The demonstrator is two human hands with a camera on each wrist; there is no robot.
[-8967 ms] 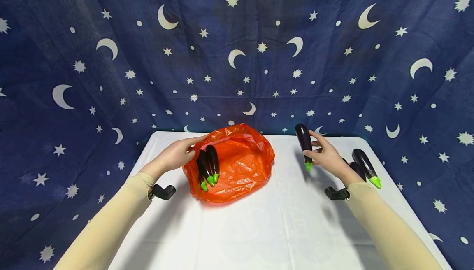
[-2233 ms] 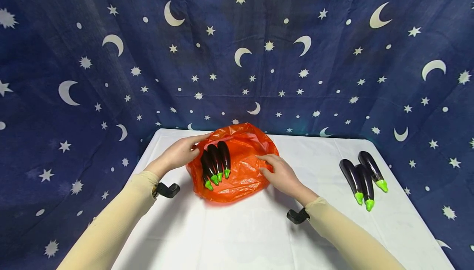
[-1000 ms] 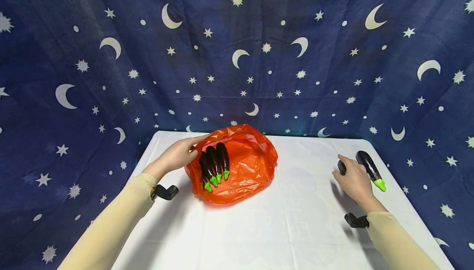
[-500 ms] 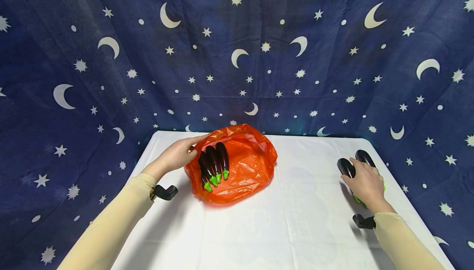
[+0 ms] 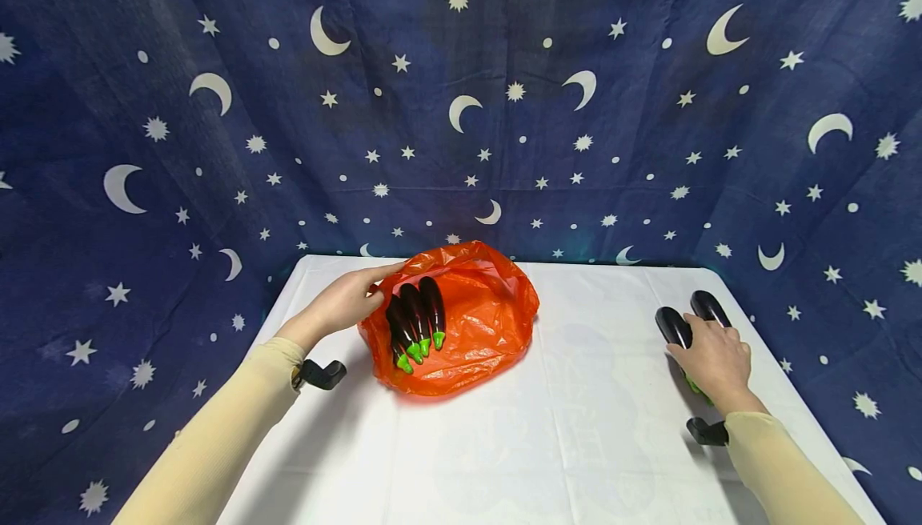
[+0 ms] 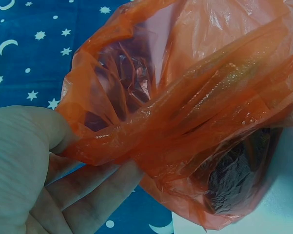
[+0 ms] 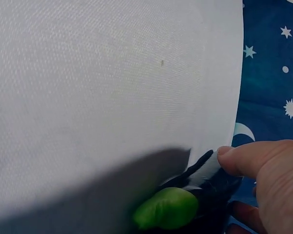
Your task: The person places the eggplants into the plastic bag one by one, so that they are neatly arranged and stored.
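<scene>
My left hand [image 5: 338, 301] pinches the left rim of an orange-red plastic bag [image 5: 490, 341]; in the left wrist view the thumb and fingers press the thin film between them. Inside, several dark purple eggplants [image 5: 434, 309] with green caps lie side by side along the left. At the table's right, my right hand [image 5: 716, 361] bends over more eggplants, thumb on one side of the leftmost eggplant [image 5: 673, 327] and fingers on the other. The right wrist view shows its green cap [image 7: 170, 207] close up. A farther eggplant [image 5: 709, 307] shows beyond the knuckles, its lower part hidden.
The white-covered table [image 5: 504, 461] spreads between the bag and the right-hand eggplants. A dark blue cloth [image 5: 519, 45] with moons and stars stands behind and along both sides. Each wrist wears a black band, such as the right band [image 5: 707, 432].
Since nine seconds ago, one more eggplant shows in the bag, and the right hand's eggplant is gone from it. That hand moved from the bag rightward onto the others. The left hand stays put.
</scene>
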